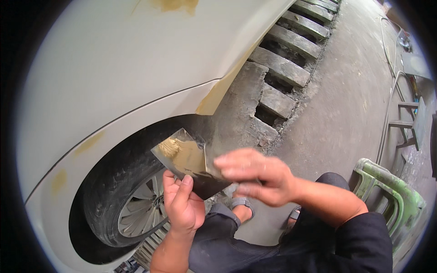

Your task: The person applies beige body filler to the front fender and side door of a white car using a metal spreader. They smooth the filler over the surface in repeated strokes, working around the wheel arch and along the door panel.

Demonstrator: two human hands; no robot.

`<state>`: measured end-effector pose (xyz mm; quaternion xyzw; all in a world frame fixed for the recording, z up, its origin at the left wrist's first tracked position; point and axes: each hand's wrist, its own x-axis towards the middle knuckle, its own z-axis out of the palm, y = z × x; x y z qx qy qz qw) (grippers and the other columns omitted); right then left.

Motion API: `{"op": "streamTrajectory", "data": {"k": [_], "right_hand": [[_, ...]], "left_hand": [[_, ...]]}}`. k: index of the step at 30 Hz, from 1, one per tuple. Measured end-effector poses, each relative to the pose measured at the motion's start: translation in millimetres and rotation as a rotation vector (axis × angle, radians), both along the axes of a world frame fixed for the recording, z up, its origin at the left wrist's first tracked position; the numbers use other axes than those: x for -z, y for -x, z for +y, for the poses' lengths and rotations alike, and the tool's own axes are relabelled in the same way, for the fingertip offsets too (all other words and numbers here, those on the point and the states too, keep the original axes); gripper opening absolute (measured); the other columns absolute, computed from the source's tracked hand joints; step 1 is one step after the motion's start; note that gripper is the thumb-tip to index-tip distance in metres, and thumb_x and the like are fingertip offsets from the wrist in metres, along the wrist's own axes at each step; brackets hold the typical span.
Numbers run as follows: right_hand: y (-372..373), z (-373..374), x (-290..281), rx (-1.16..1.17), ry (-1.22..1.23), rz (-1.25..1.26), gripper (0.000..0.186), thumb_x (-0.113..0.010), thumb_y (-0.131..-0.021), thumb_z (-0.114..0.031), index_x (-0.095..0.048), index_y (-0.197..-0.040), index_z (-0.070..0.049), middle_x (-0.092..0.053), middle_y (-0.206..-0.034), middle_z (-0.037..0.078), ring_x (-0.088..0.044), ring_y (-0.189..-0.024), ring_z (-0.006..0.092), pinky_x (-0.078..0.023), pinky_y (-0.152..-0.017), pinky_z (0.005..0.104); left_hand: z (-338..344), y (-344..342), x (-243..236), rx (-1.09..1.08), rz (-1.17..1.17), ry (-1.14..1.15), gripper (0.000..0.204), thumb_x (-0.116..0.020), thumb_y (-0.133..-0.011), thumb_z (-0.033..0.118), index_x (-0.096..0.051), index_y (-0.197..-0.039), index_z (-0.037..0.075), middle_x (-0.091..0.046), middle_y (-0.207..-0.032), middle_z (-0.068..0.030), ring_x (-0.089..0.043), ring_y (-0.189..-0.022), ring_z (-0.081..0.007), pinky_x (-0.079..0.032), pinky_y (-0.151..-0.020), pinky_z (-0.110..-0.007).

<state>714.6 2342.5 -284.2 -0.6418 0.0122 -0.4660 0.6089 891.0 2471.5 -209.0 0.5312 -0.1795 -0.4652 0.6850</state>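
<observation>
My left hand point(185, 204) grips a flat dark mixing plate point(210, 185) from below, with the thumb on top. Beige-yellow body putty point(189, 154) is smeared over the plate and heaped at its far left corner. Blurred by motion, my right hand point(259, 175) is at the plate's right edge, its fingers closed on a thin putty spreader point(212, 164) whose blade shows only in part. Beyond the plate is a white car body panel point(114, 63). Yellowish putty patches point(59, 181) mark its wheel arch, and more putty point(218, 93) coats its lower edge.
The car's wheel point(141, 204) and tyre sit left of my left hand. Concrete slats point(291, 41) with open gaps cross the floor ahead. A worn green plastic stool point(387, 191) stands at right. Hoses point(387, 113) and a metal frame point(409, 125) lie farther right.
</observation>
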Motion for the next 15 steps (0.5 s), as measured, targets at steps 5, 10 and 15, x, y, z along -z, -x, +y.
{"op": "streamTrajectory", "data": {"k": [5, 10, 15], "right_hand": [[8.1, -2.2, 15.3, 0.06, 0.205, 0.148, 0.04, -0.075, -0.087, -0.001, -0.069, -0.127, -0.004, -0.066, -0.142, 0.015, -0.062, -0.128, 0.0379, -0.05, -0.107, 0.0452], [31.2, -1.7, 4.4, 0.255, 0.513, 0.373, 0.032, -0.073, -0.085, -0.01, -0.073, -0.118, -0.009, -0.068, -0.139, 0.007, -0.064, -0.128, 0.027, -0.04, -0.113, 0.0542], [21.2, 13.0, -20.0, 0.269, 0.702, 0.363, 0.032, -0.065, -0.088, -0.019, -0.072, -0.117, -0.008, -0.067, -0.139, 0.008, -0.063, -0.129, 0.0242, -0.04, -0.111, 0.06]], "left_hand": [[-2.1, 5.2, -2.3, -0.066, -0.175, 0.114, 0.034, -0.051, -0.103, 0.0, -0.045, -0.137, 0.003, -0.058, -0.139, -0.014, -0.058, -0.128, -0.0236, -0.043, -0.115, -0.043], [-2.0, 9.4, 0.9, -0.094, -0.357, 0.138, 0.035, -0.052, -0.103, -0.001, -0.044, -0.137, 0.002, -0.06, -0.138, -0.0162, -0.058, -0.127, -0.0228, -0.043, -0.114, -0.041], [-1.2, 11.9, 1.5, -0.097, -0.37, 0.121, 0.035, -0.053, -0.103, 0.0, -0.043, -0.136, 0.0, -0.061, -0.135, -0.0171, -0.058, -0.125, -0.0214, -0.043, -0.113, -0.039]]}}
